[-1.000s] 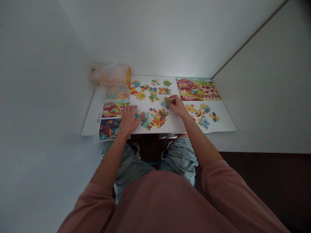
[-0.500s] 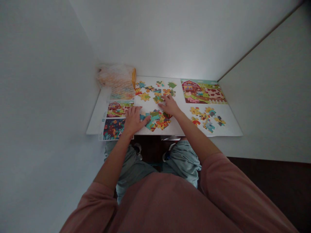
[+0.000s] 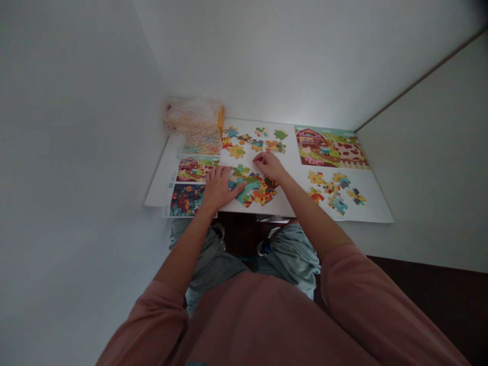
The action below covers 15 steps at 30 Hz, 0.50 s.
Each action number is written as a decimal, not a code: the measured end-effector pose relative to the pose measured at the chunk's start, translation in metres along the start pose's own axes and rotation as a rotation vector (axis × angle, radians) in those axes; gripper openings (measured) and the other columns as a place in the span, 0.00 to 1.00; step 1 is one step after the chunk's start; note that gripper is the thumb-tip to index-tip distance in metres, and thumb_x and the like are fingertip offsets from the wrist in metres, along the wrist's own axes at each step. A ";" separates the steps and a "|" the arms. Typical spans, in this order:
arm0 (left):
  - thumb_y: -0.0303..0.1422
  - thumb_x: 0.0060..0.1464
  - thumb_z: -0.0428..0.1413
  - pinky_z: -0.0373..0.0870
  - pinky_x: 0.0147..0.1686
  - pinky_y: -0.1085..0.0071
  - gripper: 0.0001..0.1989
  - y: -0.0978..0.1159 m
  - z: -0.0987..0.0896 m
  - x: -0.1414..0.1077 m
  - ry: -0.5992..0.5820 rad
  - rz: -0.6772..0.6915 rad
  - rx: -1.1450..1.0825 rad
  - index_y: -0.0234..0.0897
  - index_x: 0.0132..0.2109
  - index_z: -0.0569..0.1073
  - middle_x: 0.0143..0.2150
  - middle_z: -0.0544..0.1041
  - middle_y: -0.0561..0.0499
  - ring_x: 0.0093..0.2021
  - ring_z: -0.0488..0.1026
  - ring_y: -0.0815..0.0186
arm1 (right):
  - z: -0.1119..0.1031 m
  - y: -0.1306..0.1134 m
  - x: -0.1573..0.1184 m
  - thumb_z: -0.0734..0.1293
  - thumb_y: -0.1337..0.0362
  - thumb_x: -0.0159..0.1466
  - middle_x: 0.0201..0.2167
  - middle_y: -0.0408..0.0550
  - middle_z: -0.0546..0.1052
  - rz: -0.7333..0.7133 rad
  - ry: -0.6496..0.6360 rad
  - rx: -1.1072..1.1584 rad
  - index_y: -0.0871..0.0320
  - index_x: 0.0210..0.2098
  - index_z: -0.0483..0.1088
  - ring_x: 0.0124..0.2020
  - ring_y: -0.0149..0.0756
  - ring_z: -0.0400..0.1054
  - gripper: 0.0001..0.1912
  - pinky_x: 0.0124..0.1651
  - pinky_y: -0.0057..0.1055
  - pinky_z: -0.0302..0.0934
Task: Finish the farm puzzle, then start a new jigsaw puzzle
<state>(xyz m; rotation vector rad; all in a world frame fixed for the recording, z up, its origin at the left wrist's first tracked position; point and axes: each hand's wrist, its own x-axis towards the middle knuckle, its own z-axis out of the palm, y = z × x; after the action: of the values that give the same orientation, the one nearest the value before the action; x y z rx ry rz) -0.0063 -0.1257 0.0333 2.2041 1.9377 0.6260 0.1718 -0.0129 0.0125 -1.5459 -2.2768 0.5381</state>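
Here on the left of the frame, the white tabletop [image 3: 157, 185] begins, and a printed sheet [image 3: 186, 198] with a farm scene above a dark one lies at its near edge. Just beyond it, a plastic-wrapped package [image 3: 194, 124] sits in the corner, a yellow edge along its right side. And there's the left hand [image 3: 217, 192], open, fingers spread across the sheet's right edge, thumb out over the cluster of puzzle pieces [image 3: 259, 190] lying left of centre to centre, close to the near edge! Above that, loose pieces [image 3: 236, 151] dot the upper middle. Now the right hand [image 3: 268, 165], just above the cluster, fingertips bent in and drawn together; cannot tell whether anything is pinched there. Upper right, a bright farm picture [image 3: 331, 147] lies flat, and below it, right of centre, another group of pieces [image 3: 331, 189], yellow and blue, lies scattered
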 end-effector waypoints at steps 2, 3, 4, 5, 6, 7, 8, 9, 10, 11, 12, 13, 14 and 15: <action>0.45 0.45 0.43 0.41 0.47 0.59 0.25 0.002 -0.002 -0.001 -0.012 0.006 -0.008 0.39 0.50 0.52 0.50 0.53 0.47 0.51 0.45 0.56 | 0.000 -0.007 0.000 0.54 0.59 0.54 0.36 0.46 0.62 0.023 0.025 -0.011 0.54 0.38 0.60 0.36 0.35 0.57 0.13 0.41 0.34 0.50; 0.45 0.45 0.43 0.41 0.47 0.59 0.25 0.002 -0.004 -0.001 -0.017 0.012 -0.011 0.40 0.50 0.52 0.50 0.52 0.48 0.51 0.45 0.56 | 0.000 -0.010 0.001 0.54 0.59 0.54 0.37 0.46 0.62 0.026 0.032 -0.013 0.54 0.38 0.59 0.37 0.35 0.57 0.13 0.41 0.35 0.50; 0.44 0.45 0.43 0.41 0.48 0.59 0.25 0.003 -0.005 -0.001 -0.022 0.020 -0.011 0.41 0.50 0.52 0.51 0.52 0.49 0.51 0.45 0.57 | 0.001 -0.015 0.002 0.54 0.58 0.54 0.38 0.47 0.61 0.026 0.037 -0.013 0.54 0.39 0.59 0.37 0.36 0.57 0.14 0.41 0.36 0.50; 0.44 0.45 0.44 0.41 0.48 0.59 0.25 0.004 -0.006 -0.001 -0.026 0.028 -0.007 0.41 0.50 0.51 0.51 0.51 0.49 0.51 0.44 0.57 | 0.003 -0.019 0.004 0.55 0.57 0.53 0.39 0.48 0.61 0.027 0.044 -0.012 0.55 0.39 0.58 0.38 0.38 0.56 0.15 0.41 0.37 0.49; 0.44 0.45 0.44 0.40 0.48 0.59 0.25 0.005 -0.007 -0.001 -0.030 0.036 0.000 0.42 0.51 0.51 0.51 0.51 0.50 0.51 0.43 0.57 | 0.006 -0.023 0.008 0.56 0.56 0.52 0.40 0.49 0.59 0.031 0.055 -0.011 0.56 0.40 0.58 0.38 0.39 0.56 0.16 0.41 0.37 0.49; 0.44 0.45 0.44 0.39 0.48 0.59 0.25 0.005 -0.007 -0.001 -0.035 0.041 0.009 0.43 0.51 0.51 0.52 0.50 0.51 0.52 0.43 0.57 | 0.009 -0.028 0.012 0.56 0.56 0.52 0.41 0.51 0.58 0.038 0.068 -0.012 0.57 0.40 0.57 0.39 0.40 0.55 0.18 0.41 0.38 0.49; 0.44 0.45 0.44 0.39 0.49 0.60 0.25 0.005 -0.008 -0.001 -0.040 0.045 0.017 0.43 0.51 0.50 0.52 0.50 0.52 0.52 0.42 0.57 | 0.012 -0.032 0.016 0.57 0.55 0.51 0.42 0.52 0.57 0.047 0.085 -0.017 0.58 0.40 0.57 0.39 0.42 0.55 0.20 0.41 0.39 0.49; 0.44 0.45 0.44 0.38 0.49 0.60 0.26 0.005 -0.008 -0.001 -0.045 0.049 0.021 0.44 0.51 0.50 0.52 0.50 0.52 0.52 0.42 0.57 | 0.016 -0.035 0.022 0.58 0.55 0.50 0.43 0.54 0.56 0.056 0.100 -0.023 0.59 0.41 0.57 0.40 0.43 0.55 0.21 0.41 0.39 0.49; 0.44 0.45 0.44 0.38 0.49 0.60 0.26 0.005 -0.008 -0.001 -0.048 0.052 0.022 0.44 0.51 0.50 0.52 0.49 0.53 0.52 0.41 0.58 | 0.021 -0.037 0.027 0.58 0.55 0.49 0.43 0.55 0.55 0.065 0.112 -0.027 0.59 0.41 0.56 0.40 0.43 0.54 0.22 0.40 0.39 0.49; 0.44 0.45 0.44 0.38 0.49 0.60 0.26 0.005 -0.008 -0.001 -0.048 0.055 0.021 0.44 0.51 0.50 0.52 0.49 0.53 0.52 0.41 0.58 | 0.025 -0.038 0.033 0.59 0.55 0.48 0.43 0.55 0.55 0.076 0.122 -0.026 0.60 0.40 0.57 0.40 0.44 0.54 0.22 0.40 0.39 0.50; 0.44 0.45 0.44 0.38 0.49 0.60 0.26 0.004 -0.007 -0.001 -0.045 0.058 0.021 0.44 0.52 0.49 0.52 0.49 0.53 0.52 0.41 0.58 | 0.028 -0.038 0.039 0.60 0.55 0.47 0.43 0.55 0.55 0.084 0.126 -0.019 0.60 0.39 0.57 0.40 0.44 0.54 0.22 0.39 0.40 0.50; 0.44 0.45 0.44 0.37 0.49 0.59 0.27 0.004 -0.007 0.000 -0.039 0.062 0.024 0.43 0.52 0.49 0.52 0.50 0.52 0.52 0.41 0.57 | 0.031 -0.037 0.044 0.61 0.55 0.46 0.42 0.55 0.55 0.092 0.128 -0.006 0.60 0.38 0.58 0.39 0.44 0.55 0.22 0.39 0.40 0.50; 0.45 0.44 0.44 0.38 0.49 0.59 0.27 0.003 -0.007 0.000 -0.032 0.064 0.027 0.42 0.52 0.49 0.52 0.50 0.51 0.52 0.41 0.57 | 0.034 -0.035 0.048 0.62 0.56 0.45 0.41 0.54 0.56 0.101 0.126 0.014 0.60 0.36 0.58 0.38 0.43 0.55 0.21 0.38 0.39 0.51; 0.45 0.44 0.44 0.38 0.49 0.59 0.28 0.003 -0.006 0.000 -0.027 0.064 0.031 0.42 0.52 0.49 0.52 0.50 0.51 0.52 0.42 0.57 | 0.036 -0.033 0.052 0.63 0.56 0.43 0.40 0.53 0.58 0.108 0.118 0.045 0.60 0.35 0.58 0.37 0.42 0.56 0.21 0.37 0.39 0.51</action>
<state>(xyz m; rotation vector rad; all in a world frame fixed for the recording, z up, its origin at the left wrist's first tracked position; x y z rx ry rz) -0.0062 -0.1275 0.0398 2.2891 1.8834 0.5751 0.1099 0.0198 0.0009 -1.6402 -2.0897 0.5080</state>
